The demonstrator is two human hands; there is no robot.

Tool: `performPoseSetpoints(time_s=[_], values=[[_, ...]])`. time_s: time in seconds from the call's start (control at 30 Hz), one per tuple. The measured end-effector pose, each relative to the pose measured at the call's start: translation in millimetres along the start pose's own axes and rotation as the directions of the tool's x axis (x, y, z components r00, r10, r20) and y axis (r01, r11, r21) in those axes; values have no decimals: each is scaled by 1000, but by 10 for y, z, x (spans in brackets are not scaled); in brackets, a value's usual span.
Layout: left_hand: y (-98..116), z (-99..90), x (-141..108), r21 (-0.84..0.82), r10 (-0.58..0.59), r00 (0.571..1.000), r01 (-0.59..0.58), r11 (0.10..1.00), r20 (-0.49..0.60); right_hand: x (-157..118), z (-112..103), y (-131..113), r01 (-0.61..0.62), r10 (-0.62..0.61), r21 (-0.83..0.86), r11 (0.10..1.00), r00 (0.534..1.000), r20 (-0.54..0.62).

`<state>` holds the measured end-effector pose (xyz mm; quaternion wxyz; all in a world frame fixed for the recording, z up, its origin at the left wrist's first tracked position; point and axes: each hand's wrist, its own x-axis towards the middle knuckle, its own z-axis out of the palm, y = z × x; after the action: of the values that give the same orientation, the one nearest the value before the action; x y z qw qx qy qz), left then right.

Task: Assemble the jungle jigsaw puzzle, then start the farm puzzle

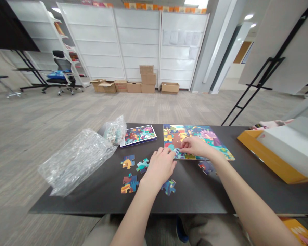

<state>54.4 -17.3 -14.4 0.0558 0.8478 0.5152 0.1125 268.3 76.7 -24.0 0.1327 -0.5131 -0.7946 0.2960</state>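
I judge the lower-centre piece [169, 187] light and stiff, best edge-held, but can't tell whether the left hand's [161, 164] or right hand's [194, 147] fingers grasp anything.

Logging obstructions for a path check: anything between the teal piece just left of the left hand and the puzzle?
Yes: the left hand lies between the teal piece and the puzzle, its fingers at the puzzle's near left corner. Nothing else visible blocks that line.
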Motion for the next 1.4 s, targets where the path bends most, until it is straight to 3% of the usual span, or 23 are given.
performPoseSetpoints(time_s=[0.93, 1.27, 1.4], values=[[62, 59, -18, 7, 9, 1000, -9, 1000, 19, -15, -2, -41, 105, -105, 5, 994, 993, 53], [48, 48, -28, -14, 13, 1000, -13, 1000, 22, -93, -97, -90, 88, -85, -19, 996, 989, 123], [-24, -21, -21, -94, 26, 1000, -25, 995, 10, -112, -100, -137, 78, -72, -44, 996, 991, 116]])
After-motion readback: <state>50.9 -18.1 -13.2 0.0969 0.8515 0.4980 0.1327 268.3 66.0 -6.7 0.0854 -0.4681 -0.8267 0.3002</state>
